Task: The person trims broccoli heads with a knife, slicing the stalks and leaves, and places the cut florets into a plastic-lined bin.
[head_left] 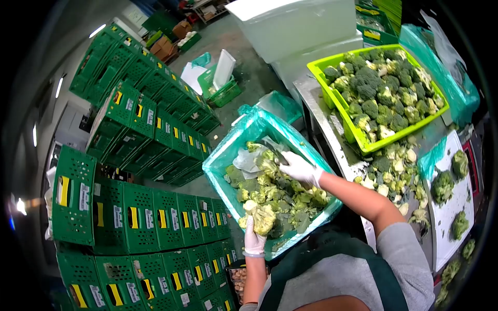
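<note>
My left hand [253, 239], in a white glove, is closed around a pale, yellowish broccoli head [261, 218] at the near left edge of a crate [220, 179] lined with turquoise plastic. Over the crate's far right part, my gloved right hand [302, 169] is closed on a narrow, dark knife [277, 155], mostly hidden by the fingers. Broccoli pieces and leafy trimmings [290, 202] fill the crate beneath both hands, along with a crumpled clear plastic bag [247, 161].
A lime-green crate [365, 147] heaped with broccoli florets stands on the metal table [328, 124] at right. Loose pieces [397, 166] lie beside it, near a white cutting board [450, 207] with broccoli heads. Stacked green crates [140, 212] line the left side.
</note>
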Action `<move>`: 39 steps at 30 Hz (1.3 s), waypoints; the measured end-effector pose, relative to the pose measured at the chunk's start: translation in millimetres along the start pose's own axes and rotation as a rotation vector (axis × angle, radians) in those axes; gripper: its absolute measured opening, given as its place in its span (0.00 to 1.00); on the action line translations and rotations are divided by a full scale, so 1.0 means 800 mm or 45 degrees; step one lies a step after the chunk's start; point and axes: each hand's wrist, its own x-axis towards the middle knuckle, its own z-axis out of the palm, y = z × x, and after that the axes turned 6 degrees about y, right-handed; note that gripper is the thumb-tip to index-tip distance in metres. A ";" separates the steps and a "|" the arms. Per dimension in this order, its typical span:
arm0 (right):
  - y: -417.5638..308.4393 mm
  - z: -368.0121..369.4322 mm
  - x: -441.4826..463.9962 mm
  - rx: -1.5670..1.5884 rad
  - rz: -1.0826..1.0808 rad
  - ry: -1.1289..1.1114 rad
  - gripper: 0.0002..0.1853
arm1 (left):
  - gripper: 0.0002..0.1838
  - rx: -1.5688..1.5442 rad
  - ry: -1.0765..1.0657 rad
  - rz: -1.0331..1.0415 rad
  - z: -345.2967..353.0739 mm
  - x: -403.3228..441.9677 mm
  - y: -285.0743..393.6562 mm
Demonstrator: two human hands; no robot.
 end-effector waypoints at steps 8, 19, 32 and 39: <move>-0.029 0.071 -0.089 -0.884 -0.884 -0.063 0.16 | 0.22 0.048 0.010 -0.045 0.002 -0.014 -0.005; 0.063 0.007 -0.078 -0.524 -0.019 -0.193 0.17 | 0.29 0.314 -0.100 0.283 0.020 -0.049 0.032; 0.078 -0.072 -0.248 0.677 0.495 0.834 0.26 | 0.35 0.997 -0.949 0.020 0.134 -0.016 -0.038; 0.224 -0.198 -0.508 1.434 0.218 2.189 0.20 | 0.34 1.167 -0.892 -0.219 0.173 0.029 -0.092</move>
